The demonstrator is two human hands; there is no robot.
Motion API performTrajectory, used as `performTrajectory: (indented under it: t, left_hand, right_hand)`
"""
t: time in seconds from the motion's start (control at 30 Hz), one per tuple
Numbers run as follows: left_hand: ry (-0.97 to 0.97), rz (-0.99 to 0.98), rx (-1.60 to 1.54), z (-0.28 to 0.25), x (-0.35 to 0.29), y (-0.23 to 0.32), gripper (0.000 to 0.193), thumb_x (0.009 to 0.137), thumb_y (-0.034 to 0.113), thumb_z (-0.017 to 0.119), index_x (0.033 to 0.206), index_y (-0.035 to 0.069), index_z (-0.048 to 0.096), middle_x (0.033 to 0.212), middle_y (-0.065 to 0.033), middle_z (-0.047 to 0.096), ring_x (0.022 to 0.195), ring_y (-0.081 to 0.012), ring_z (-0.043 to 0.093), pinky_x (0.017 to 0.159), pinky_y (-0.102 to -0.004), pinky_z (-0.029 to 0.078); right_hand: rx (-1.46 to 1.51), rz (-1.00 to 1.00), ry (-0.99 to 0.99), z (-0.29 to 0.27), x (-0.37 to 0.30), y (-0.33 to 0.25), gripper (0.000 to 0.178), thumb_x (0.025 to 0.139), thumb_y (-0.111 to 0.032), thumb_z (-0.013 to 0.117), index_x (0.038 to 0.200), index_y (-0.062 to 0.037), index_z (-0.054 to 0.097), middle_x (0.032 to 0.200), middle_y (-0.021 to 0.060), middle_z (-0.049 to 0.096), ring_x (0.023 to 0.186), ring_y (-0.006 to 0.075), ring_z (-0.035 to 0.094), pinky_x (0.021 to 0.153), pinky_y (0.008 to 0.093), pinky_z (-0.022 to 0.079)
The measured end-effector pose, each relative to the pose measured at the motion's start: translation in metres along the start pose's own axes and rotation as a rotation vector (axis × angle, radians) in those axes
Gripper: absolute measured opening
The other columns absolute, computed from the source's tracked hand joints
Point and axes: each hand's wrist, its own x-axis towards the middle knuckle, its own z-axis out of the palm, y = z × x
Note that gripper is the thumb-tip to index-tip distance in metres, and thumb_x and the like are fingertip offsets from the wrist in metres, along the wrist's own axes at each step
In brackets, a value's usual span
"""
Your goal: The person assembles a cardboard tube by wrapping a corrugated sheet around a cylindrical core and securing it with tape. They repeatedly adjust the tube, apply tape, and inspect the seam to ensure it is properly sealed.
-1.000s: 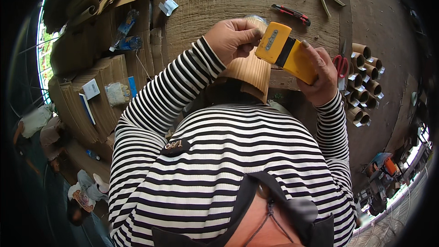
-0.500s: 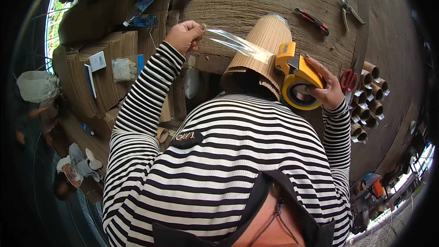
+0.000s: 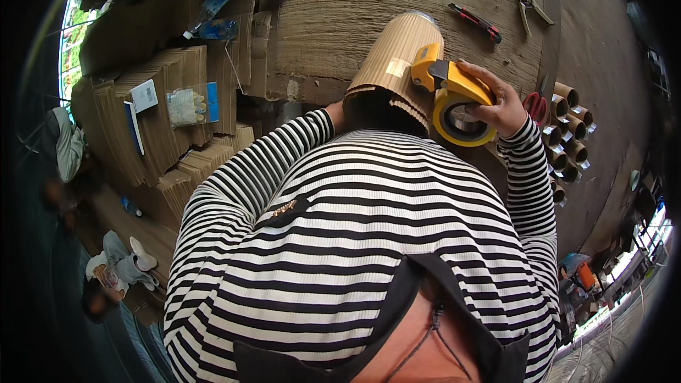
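— Where is your right hand (image 3: 500, 103) now?

— It's clamped on the yellow tape dispenser (image 3: 454, 96), which you press against the side of the rolled corrugated cardboard tube (image 3: 394, 60), just left of that hand.

— And your left hand?

— Hidden. Your striped sleeve (image 3: 284, 149) runs up to the tube's near end, and the hand goes behind it, so I can't tell whether it's grasping or flat.

— How far along does the taping look?

— The tube is already rolled and holds its shape on the worktable (image 3: 340, 0). I'd judge a strip is being laid; I can't see tape across the seam, so sealing and cutting seem left.

— Anything beyond your right hand?

— Red scissors (image 3: 535, 106) and small cardboard cores (image 3: 571, 128).
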Motion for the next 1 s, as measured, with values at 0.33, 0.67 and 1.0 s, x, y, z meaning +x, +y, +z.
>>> performTrajectory:
  t: [0.33,0.67,1.0]
  left_hand:
    - [0.567,1.075,0.744,-0.072,-0.046,0.183,0.044,0.079,0.026,0.078,0.120,0.013,0.071,0.112,-0.0071,0.063,0.103,-0.0233,0.059,0.088,-0.0354,0.053]
    - [0.307,1.314,0.787,-0.055,-0.015,0.204,0.026,0.072,0.018,0.071,0.098,0.016,0.070,0.087,0.0001,0.057,0.084,-0.0150,0.059,0.077,-0.0287,0.050]
    - [0.305,1.192,0.841,-0.069,-0.019,0.198,0.026,0.070,0.017,0.073,0.095,0.010,0.068,0.087,-0.0034,0.057,0.089,-0.0191,0.058,0.085,-0.0383,0.050]
  right_hand:
    - [0.099,0.064,-0.044,0.003,0.007,-0.010,0.068,0.078,0.000,0.067,0.144,-0.0006,0.049,0.134,0.0100,0.060,0.122,0.0176,0.057,0.106,0.0304,0.044]
    - [0.081,0.126,-0.026,-0.008,0.002,-0.003,0.080,0.073,-0.002,0.074,0.148,-0.0029,0.044,0.148,0.0097,0.049,0.137,0.0215,0.047,0.119,0.0367,0.032]
    - [0.015,0.026,0.038,-0.006,-0.015,0.007,0.075,0.075,0.003,0.072,0.146,-0.0023,0.047,0.146,0.0108,0.052,0.134,0.0214,0.049,0.116,0.0361,0.036]
